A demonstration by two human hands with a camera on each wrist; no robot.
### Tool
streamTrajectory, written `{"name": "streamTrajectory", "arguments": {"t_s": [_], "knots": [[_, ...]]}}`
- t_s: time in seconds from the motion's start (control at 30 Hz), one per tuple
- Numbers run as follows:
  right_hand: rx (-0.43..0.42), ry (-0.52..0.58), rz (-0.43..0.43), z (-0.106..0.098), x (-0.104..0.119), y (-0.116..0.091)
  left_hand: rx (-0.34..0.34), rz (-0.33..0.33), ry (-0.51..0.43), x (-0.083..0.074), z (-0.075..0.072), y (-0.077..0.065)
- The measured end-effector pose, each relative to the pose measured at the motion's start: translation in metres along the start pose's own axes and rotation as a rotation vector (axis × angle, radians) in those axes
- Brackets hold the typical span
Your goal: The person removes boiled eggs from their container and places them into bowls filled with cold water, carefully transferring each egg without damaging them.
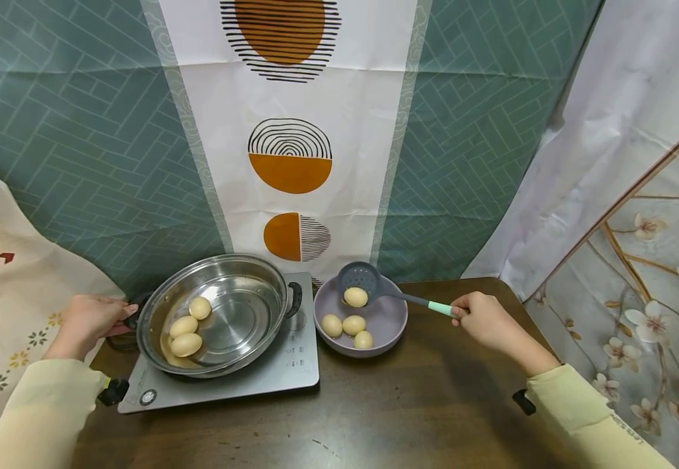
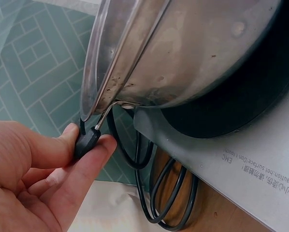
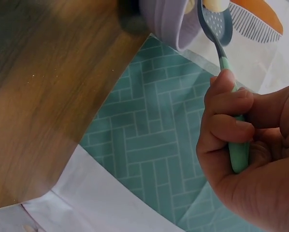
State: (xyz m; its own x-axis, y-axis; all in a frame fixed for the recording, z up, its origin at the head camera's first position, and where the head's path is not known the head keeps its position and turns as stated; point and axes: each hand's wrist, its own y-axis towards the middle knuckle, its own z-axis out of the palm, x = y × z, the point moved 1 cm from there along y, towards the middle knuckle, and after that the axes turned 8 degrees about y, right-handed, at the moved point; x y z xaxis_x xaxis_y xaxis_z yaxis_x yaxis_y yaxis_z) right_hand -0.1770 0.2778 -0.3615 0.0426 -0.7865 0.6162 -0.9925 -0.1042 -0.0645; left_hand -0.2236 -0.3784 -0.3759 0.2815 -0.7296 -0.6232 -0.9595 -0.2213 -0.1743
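Note:
My left hand (image 1: pixel 90 320) pinches the black side handle (image 2: pixel 87 142) of a wide steel pot (image 1: pixel 244 319) between thumb and fingers. Three pale brown eggs (image 1: pixel 185 344) lie in the pot's left half. At the right, my right hand (image 1: pixel 487 324) grips the light green handle (image 3: pixel 238 155) of a grey skimmer (image 1: pixel 388 286), fingers curled round it. One egg (image 1: pixel 355 297) sits in the skimmer's perforated head, which is above the back of a light purple bowl (image 1: pixel 396 320). Three more eggs (image 1: pixel 353 325) rest on the bottom of that bowl.
The pot stands on a silver induction cooker (image 1: pixel 269 384) on a brown wooden table (image 1: pixel 386 417). A coiled black cable (image 2: pixel 176 224) lies beside the cooker's left edge. Patterned cloths (image 1: pixel 456 150) hang behind and at both sides. The purple bowl stands close beside the cooker.

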Motion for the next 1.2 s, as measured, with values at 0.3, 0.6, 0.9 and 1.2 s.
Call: {"name": "streamTrajectory", "arguments": {"t_s": [0.3, 0.6, 0.9, 1.2], "knots": [[-0.001, -0.046, -0.021, 0.009, 0.004, 0.000, 0.002, 0.002, 0.015, 0.000, -0.002, -0.001], [-0.010, -0.083, -0.025, 0.015, 0.005, -0.001, 0.014, 0.003, 0.023, 0.003, -0.003, -0.003], [-0.064, -0.164, -0.106, 0.019, 0.005, -0.003, 0.013, -0.005, 0.005, 0.002, 0.000, 0.000], [-0.108, -0.230, -0.189, 0.021, 0.008, -0.002, 0.019, 0.002, 0.003, 0.001, -0.001, 0.002]]}}
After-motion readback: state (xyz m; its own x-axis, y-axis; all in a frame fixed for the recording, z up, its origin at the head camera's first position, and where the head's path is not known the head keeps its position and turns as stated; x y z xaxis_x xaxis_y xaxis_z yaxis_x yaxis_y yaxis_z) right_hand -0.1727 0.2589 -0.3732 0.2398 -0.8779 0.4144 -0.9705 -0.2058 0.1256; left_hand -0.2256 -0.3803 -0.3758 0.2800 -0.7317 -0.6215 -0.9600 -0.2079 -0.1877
